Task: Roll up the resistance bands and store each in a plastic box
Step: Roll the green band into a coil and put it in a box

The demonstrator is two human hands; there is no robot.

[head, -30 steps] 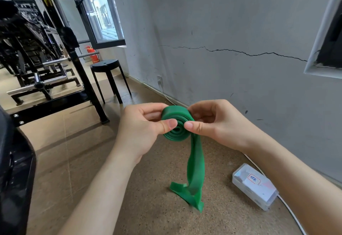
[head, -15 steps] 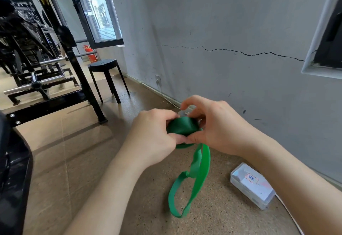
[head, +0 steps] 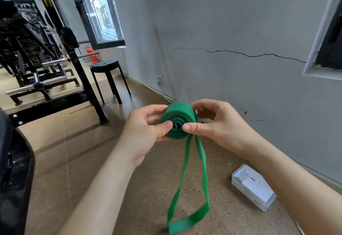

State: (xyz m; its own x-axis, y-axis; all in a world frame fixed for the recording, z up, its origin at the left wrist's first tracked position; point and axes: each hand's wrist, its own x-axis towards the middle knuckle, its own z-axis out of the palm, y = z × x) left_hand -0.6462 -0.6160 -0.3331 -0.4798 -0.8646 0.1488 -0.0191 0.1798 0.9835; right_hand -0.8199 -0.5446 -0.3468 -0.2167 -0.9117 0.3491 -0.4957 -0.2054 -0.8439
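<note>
The green band [head: 178,123] roll has turned face-on since earlier; my left hand [head: 146,133] and right hand [head: 212,123] are pinching it, its tail hanging straight below, the plastic box [head: 253,186] lying lower-right of it.

Floor [head: 92,160] under hands open; plastic box [head: 253,186] near right by wall [head: 240,22]; stool [head: 107,68], rack [head: 74,79] far left.
</note>
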